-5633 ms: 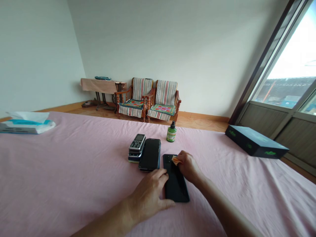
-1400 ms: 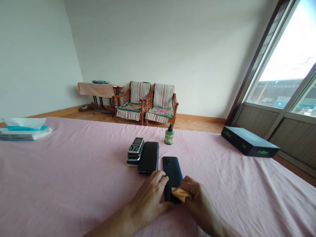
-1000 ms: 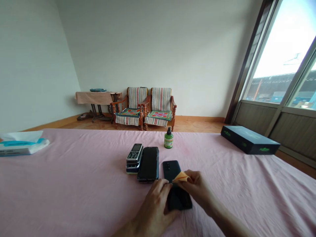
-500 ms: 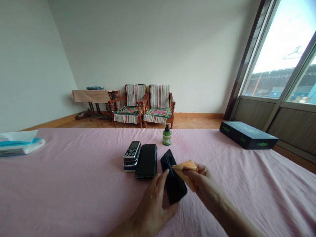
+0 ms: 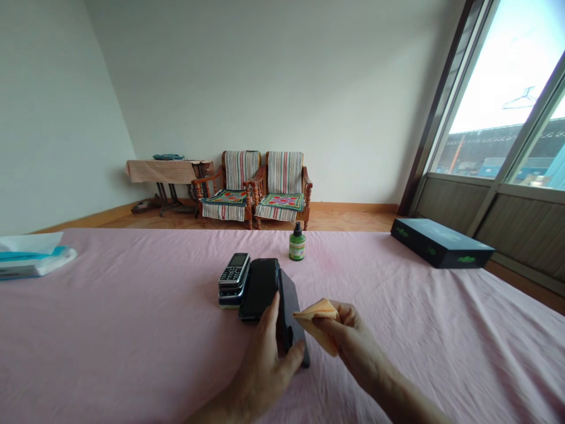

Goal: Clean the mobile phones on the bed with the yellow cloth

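Observation:
My left hand (image 5: pixel 263 366) grips a black smartphone (image 5: pixel 290 312) and holds it up on its long edge above the pink cloth. My right hand (image 5: pixel 348 341) pinches a small folded orange cloth (image 5: pixel 318 321) right beside the phone's face. Just left of the tilted phone lies another black smartphone (image 5: pixel 259 287), flat, next to a stack of keypad phones (image 5: pixel 233 278). A small green spray bottle (image 5: pixel 297 242) stands behind them.
A pink cloth covers the table (image 5: pixel 132 330). A tissue pack (image 5: pixel 30 259) lies at the far left edge. A dark flat box (image 5: pixel 441 250) sits at the right rear. Two striped wooden chairs (image 5: pixel 260 188) and a side table stand by the far wall.
The phone lay flat while my right hand rubbed the orange cloth along it. My left hand has since lifted and turned it up onto its edge, and the cloth came off its surface.

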Available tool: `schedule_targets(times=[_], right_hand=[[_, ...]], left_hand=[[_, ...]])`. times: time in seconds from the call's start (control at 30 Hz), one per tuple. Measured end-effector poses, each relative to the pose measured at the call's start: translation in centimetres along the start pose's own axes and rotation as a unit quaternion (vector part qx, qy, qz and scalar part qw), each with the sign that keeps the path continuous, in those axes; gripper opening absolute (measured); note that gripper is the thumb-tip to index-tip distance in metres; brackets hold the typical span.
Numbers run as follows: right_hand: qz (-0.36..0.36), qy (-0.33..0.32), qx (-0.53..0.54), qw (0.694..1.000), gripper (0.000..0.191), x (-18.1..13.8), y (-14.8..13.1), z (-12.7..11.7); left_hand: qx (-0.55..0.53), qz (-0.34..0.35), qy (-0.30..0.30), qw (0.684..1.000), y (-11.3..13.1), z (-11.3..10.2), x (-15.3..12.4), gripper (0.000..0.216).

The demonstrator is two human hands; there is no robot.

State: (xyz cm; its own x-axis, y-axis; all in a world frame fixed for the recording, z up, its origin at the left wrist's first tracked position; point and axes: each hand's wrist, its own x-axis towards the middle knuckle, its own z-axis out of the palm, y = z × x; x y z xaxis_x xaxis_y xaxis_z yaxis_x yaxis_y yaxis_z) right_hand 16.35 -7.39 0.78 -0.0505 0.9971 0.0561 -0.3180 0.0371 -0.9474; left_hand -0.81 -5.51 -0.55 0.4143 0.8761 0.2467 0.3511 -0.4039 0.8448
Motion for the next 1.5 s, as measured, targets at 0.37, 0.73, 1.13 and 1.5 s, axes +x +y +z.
schedule_targets(times=[0.37, 0.73, 1.13, 1.5], right_hand=[[-0.008, 0.185, -0.063, 0.981, 0.022, 1.9, -0.3, -3.6], [-0.03, 0.23, -0.13, 0.964, 0.027, 2.0, -0.1, -4.6], [-0.052, 0.312, -0.183, 0.931, 0.023, -1.7, -1.3, -9.7], [-0.152, 0.406, -0.156, 0.888, 0.033, -2.4, -3.9, -12.5]], left_hand=[[0.002, 0.002, -0.005, 1.0, -0.1, 0.9, -0.3, 0.085], [0.195, 0.042, -0.03, 0.979, -0.7, 1.3, -0.8, 0.075], [0.253, 0.057, -0.052, 0.964, -1.6, 2.4, -0.2, 0.073], [0.262, 0.052, -0.082, 0.96, 1.6, 6.1, 2.4, 0.073]])
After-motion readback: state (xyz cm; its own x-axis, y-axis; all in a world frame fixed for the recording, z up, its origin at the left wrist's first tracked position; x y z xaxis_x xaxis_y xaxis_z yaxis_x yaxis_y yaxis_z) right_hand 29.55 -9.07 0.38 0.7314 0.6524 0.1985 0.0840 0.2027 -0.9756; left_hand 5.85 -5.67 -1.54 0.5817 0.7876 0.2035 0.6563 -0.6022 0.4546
